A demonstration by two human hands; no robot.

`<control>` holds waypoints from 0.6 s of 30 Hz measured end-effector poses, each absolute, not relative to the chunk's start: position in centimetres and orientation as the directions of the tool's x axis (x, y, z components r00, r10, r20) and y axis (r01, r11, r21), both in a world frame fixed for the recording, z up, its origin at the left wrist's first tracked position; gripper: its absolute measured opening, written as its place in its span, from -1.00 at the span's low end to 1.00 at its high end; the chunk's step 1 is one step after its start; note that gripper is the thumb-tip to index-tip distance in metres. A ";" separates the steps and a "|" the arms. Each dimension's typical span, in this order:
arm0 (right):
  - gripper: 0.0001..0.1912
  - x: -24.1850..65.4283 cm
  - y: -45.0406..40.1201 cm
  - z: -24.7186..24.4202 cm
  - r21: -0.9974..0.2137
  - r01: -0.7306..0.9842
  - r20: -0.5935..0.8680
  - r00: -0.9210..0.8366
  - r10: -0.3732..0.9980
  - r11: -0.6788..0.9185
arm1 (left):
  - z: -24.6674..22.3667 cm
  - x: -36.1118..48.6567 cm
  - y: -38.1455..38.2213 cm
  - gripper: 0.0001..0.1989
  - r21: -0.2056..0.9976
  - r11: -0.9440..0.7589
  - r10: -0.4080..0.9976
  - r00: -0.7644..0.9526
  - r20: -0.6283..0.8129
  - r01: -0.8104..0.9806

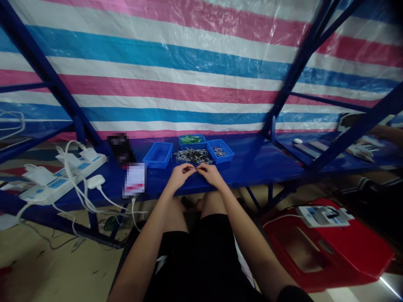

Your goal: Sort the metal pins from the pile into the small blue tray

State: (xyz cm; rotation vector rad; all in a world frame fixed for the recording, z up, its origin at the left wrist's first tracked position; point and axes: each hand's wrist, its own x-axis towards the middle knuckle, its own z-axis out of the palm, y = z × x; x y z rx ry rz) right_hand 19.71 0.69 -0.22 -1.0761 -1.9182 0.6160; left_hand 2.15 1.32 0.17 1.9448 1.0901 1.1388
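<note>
My left hand [181, 174] and my right hand [210, 173] meet fingertip to fingertip over the front edge of the blue table [252, 167]. Both are closed in a pinch around a small thin piece [192, 168], too small to name. Just beyond them lies a loose pile of thin metal and black pieces [194, 155]. An open blue tray [158, 155] stands left of the pile with nothing visible inside. To the right, another blue tray [225, 158] holds similar metal pieces. Behind the pile, a third blue tray [192, 145] contains green items.
A white power strip [63, 178] with plugs and cables lies at the left, near a blurred phone-like object [134, 180]. Blue metal struts [291, 79] rise at both sides. A red box [327, 251] stands low right. Another person's arm [388, 134] shows far right.
</note>
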 end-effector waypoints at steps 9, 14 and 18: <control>-0.73 19.5 0.4 0.1 -0.764 0.390 0.458 -0.233 0.858 0.514 | -0.3 2.2 1.4 -0.79 0.875 -0.419 0.898 0.254 0.360 0.241; -0.79 19.6 0.6 -0.2 -0.760 0.384 0.450 -0.269 0.851 0.523 | -0.3 2.2 1.4 -0.76 0.819 -0.447 0.885 0.313 0.346 0.359; -0.80 19.6 0.7 -0.2 -0.739 0.401 0.463 -0.282 0.840 0.542 | 0.0 2.1 1.3 -0.76 0.810 -0.468 0.878 0.291 0.380 0.353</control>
